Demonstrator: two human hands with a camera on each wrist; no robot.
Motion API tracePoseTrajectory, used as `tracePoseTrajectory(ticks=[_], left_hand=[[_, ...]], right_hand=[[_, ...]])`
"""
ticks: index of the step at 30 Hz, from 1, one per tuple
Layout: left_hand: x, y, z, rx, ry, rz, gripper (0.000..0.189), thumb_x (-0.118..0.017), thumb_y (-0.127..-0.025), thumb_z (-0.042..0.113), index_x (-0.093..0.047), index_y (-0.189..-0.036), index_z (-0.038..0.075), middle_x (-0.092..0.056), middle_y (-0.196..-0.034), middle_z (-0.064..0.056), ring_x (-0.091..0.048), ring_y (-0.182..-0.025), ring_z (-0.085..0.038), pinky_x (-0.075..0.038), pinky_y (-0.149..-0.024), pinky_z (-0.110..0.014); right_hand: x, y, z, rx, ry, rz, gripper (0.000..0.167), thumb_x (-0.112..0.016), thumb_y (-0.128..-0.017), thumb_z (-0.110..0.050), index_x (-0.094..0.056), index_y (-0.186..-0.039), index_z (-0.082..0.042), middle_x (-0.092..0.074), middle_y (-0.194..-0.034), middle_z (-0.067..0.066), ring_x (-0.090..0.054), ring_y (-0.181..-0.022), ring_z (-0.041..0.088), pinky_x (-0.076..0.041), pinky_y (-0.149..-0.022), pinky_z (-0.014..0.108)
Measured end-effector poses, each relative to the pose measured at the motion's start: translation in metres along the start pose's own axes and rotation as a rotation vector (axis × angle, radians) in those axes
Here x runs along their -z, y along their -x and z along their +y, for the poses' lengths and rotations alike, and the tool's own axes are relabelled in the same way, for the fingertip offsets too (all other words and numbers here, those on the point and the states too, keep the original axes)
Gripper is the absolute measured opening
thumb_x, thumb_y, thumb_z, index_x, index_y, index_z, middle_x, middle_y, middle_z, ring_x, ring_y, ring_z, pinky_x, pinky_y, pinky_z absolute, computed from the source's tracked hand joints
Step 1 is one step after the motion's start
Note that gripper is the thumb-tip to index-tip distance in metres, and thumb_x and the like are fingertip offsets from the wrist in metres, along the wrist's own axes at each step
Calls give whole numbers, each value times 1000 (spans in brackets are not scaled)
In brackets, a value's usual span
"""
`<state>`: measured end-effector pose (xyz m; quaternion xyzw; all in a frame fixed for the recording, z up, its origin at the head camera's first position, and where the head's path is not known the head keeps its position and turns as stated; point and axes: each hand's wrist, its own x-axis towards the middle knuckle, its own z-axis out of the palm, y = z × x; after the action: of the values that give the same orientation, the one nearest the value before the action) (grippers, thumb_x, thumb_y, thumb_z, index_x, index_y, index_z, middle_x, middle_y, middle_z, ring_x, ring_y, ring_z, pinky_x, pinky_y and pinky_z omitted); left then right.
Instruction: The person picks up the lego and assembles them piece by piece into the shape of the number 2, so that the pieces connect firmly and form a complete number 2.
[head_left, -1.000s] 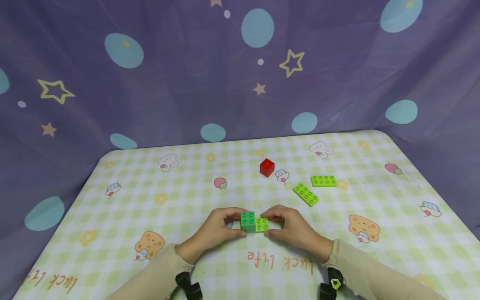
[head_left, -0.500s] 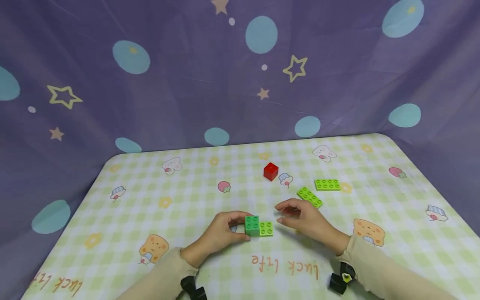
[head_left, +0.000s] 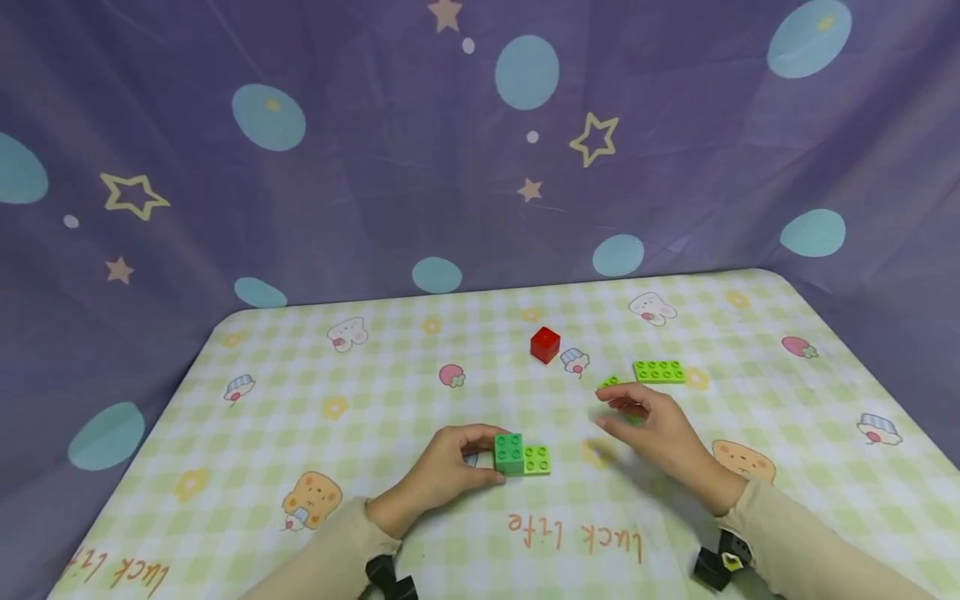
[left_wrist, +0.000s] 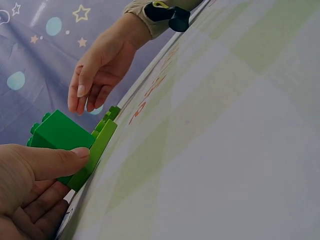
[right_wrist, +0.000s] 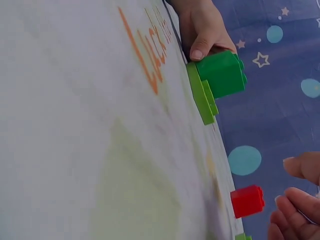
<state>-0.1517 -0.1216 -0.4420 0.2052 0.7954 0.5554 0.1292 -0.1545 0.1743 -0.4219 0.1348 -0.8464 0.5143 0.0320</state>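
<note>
My left hand [head_left: 448, 463] grips a dark green 2x2 building brick [head_left: 508, 455] between thumb and fingers. The brick sits on the left half of a thin lime green plate [head_left: 537, 460], whose right-hand studs show bare. In the left wrist view, the thumb presses along the brick's lower edge and the plate's side. My right hand [head_left: 660, 429] is over a second lime plate [head_left: 610, 382], covering most of it, thumb and fingers parted around nothing. In the right wrist view, its fingers [right_wrist: 300, 210] appear at the lower right, apart from the red brick [right_wrist: 247, 201].
A third lime plate [head_left: 659, 372] lies just beyond the right hand. The red brick stands farther back, near the middle. All of it rests on a checked tablecloth [head_left: 375, 367] with printed cartoons, and a purple curtain [head_left: 360, 167] hangs behind the table.
My right hand has let go of the lime plate under the green brick and moved right and away, over the slanted lime plate. The left hand keeps its grip.
</note>
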Motion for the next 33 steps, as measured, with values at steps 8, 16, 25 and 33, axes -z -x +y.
tracePoseTrajectory(ticks=[8,16,25,33], left_hand=[[-3,1,0,13,8,-11,44,-81,-70,4,-67,-112,6,-70,-106,-4,-65,-99,-14,-48,-92,-24],[-1,0,0,11,-3,1,44,-81,-70,3,-67,-112,6,-70,-107,-4,-64,-101,-14,-48,-93,-25],[-1,0,2,-3,-38,0,43,-81,-70,5,-68,-111,8,-70,-106,-1,-64,-101,-15,-48,-93,-26],[0,1,3,-1,-17,-2,43,-81,-71,5,-68,-112,8,-70,-106,-2,-63,-102,-15,-48,-94,-26]], right_hand=[[10,1,9,4,60,41,37,-73,-83,-12,-61,-117,-2,-62,-117,12,-58,-105,29,-49,-90,37],[12,-4,19,-77,42,38,47,-72,-84,-14,-55,-126,-1,-53,-128,18,-51,-116,33,-40,-99,49],[12,-3,27,-124,16,14,54,-72,-83,-8,-48,-130,1,-47,-135,20,-45,-124,35,-36,-104,48],[13,-4,32,-111,64,5,59,-71,-81,-1,-44,-133,5,-45,-136,22,-45,-123,36,-37,-103,45]])
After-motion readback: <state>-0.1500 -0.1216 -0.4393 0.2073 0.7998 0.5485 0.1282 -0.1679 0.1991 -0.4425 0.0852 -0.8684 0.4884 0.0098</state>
